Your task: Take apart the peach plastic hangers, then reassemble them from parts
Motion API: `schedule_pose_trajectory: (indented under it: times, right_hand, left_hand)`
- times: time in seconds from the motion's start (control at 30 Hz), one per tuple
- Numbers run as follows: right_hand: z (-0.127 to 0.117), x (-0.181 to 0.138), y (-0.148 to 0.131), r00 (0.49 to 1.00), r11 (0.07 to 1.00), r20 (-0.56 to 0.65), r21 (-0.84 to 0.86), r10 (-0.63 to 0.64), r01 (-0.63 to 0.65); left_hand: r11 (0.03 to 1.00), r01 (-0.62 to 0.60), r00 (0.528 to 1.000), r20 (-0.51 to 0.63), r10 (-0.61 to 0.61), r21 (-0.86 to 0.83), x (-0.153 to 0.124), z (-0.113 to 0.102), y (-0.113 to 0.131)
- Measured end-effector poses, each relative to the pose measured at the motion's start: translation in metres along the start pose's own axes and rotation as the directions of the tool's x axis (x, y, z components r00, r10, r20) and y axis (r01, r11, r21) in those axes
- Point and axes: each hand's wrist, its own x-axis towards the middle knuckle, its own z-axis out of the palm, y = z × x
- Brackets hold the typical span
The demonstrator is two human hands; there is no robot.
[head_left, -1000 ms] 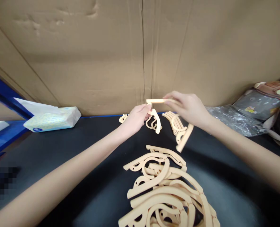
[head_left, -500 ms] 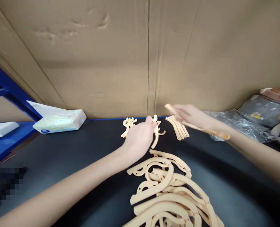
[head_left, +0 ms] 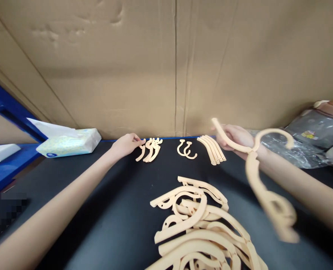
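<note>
Heap of cream folded hangers [head_left: 194,237], lying flat and overlapping; landmark for this entry. One matching hanger [head_left: 252,170], opened out, hook extended, lower end blurred, held up right of the heap. Two loose hooks [head_left: 180,152], crossing, behind the heap. Row of slender curved arms [head_left: 212,150], side by side, also behind. Bunched short curved pieces [head_left: 155,150], behind the heap's left edge; one single short piece [head_left: 142,153], farther left.

With the two hooks [head_left: 184,150] as clock centre, I have the hanger pile [head_left: 200,235] on the tabletop [head_left: 121,210] at six o'clock. Toward nine lie pieces [head_left: 155,150], the outermost at my left fingers [head_left: 136,143], then the tissue pack [head_left: 80,143]. Toward three come bars [head_left: 211,150], the hanger [head_left: 251,168] in my right fingers [head_left: 231,135], and plastic wrap [head_left: 296,155]. Cardboard [head_left: 112,82] stands behind, at twelve.
</note>
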Motion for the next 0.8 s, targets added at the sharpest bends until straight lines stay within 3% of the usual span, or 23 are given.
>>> schedule_pose_trajectory:
  times: [0.13,0.27,0.37,0.43,0.5,0.6,0.67,0.8]
  right_hand:
    - [0.000,-0.001,0.004,0.997,0.998,-0.075,0.062,-0.006,0.011]
    - [0.008,-0.008,0.004,0.980,0.986,-0.190,0.147,-0.054,0.083]
    - [0.015,-0.015,0.005,0.958,0.967,-0.252,0.176,-0.135,0.182]
    - [0.016,-0.017,0.004,0.943,0.962,-0.270,0.134,-0.195,0.237]
    - [0.014,-0.018,0.004,0.930,0.957,-0.271,0.078,-0.249,0.279]
    - [0.005,-0.015,0.002,0.896,0.940,-0.292,-0.034,-0.335,0.341]
    - [-0.002,-0.012,0.002,0.874,0.913,-0.275,-0.204,-0.401,0.354]
    - [-0.012,-0.007,0.003,0.914,0.724,-0.042,-0.625,-0.403,0.290]
  left_hand:
    - [1.000,-0.009,0.996,-0.091,0.006,-0.030,-0.009,0.000,0.009]
    - [0.990,-0.070,0.989,-0.135,0.054,-0.121,-0.029,-0.002,0.037]
    - [0.932,-0.156,0.980,0.063,0.186,-0.328,-0.047,-0.002,0.061]
    - [0.792,-0.091,0.924,0.246,0.293,-0.603,-0.055,-0.001,0.070]
    - [0.674,0.027,0.877,0.341,0.339,-0.738,-0.057,-0.001,0.071]
    - [0.635,0.122,0.868,0.392,0.305,-0.763,-0.053,-0.001,0.064]
    - [0.600,0.175,0.875,0.403,0.269,-0.781,-0.050,-0.003,0.059]
    - [0.464,0.285,0.866,0.433,0.251,-0.839,-0.051,-0.007,0.061]
